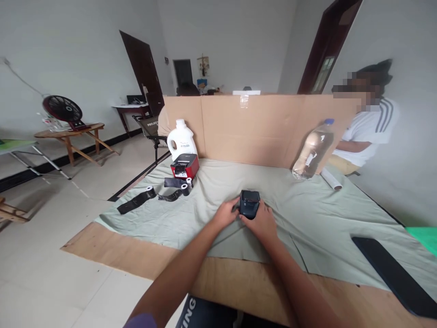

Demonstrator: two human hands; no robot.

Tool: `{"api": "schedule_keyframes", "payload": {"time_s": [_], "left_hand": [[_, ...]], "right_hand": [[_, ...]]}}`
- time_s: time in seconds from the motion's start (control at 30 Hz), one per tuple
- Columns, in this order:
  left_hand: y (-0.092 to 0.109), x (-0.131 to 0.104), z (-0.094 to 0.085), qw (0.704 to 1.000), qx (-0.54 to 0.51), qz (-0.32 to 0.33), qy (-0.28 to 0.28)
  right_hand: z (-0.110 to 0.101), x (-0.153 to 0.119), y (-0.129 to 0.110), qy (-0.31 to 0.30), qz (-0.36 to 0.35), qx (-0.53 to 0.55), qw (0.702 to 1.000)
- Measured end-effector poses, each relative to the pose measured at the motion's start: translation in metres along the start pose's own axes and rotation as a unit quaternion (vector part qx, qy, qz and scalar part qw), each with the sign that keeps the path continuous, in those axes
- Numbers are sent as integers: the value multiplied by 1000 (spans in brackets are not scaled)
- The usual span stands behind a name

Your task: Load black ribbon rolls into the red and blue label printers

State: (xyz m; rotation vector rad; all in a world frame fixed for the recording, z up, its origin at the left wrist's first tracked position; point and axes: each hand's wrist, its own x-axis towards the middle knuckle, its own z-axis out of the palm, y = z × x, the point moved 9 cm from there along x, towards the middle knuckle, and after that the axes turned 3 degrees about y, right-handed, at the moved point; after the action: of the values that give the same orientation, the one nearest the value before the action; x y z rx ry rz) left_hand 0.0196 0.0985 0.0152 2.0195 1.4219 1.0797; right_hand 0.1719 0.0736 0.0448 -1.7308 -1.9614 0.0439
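Note:
A small black boxy device (pixel 250 204) rests at the middle of the cloth-covered table (pixel 218 177), between both hands. My left hand (pixel 226 214) holds its left side, fingers against the edge. On the right side and near lower corner, my right hand (pixel 262 222) grips it. At the left, a red and black device (pixel 185 166) stands before a white jug (pixel 182 141). Near it lie small rolls, among them one with a long black strip (pixel 136 201) unrolled to the left.
A cardboard panel (pixel 246 130) stands along the back edge. To the right are a clear bottle with blue cap (pixel 313 152), a white roll (pixel 331 179) and a long black object (pixel 392 273). A person (pixel 368 127) sits beyond the right side.

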Motion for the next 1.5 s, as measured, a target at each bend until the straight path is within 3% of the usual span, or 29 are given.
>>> {"api": "schedule_keyframes", "payload": {"time_s": [0.17,0.37,0.53,0.77,1.5], "left_hand": [[9,-3,-5,998,57,31,-22],[12,-12,10,978,198,-14,-69],[16,-22,14,968,238,-21,-80],[19,-27,14,966,243,-18,-85],[18,-30,13,970,225,-29,-84]], "right_hand": [[6,1,6,-20,4,35,999],[10,-2,9,-15,17,58,998],[10,-14,5,12,-1,30,999],[8,-29,-1,18,-32,6,999],[4,-21,17,-23,32,69,997]]}}
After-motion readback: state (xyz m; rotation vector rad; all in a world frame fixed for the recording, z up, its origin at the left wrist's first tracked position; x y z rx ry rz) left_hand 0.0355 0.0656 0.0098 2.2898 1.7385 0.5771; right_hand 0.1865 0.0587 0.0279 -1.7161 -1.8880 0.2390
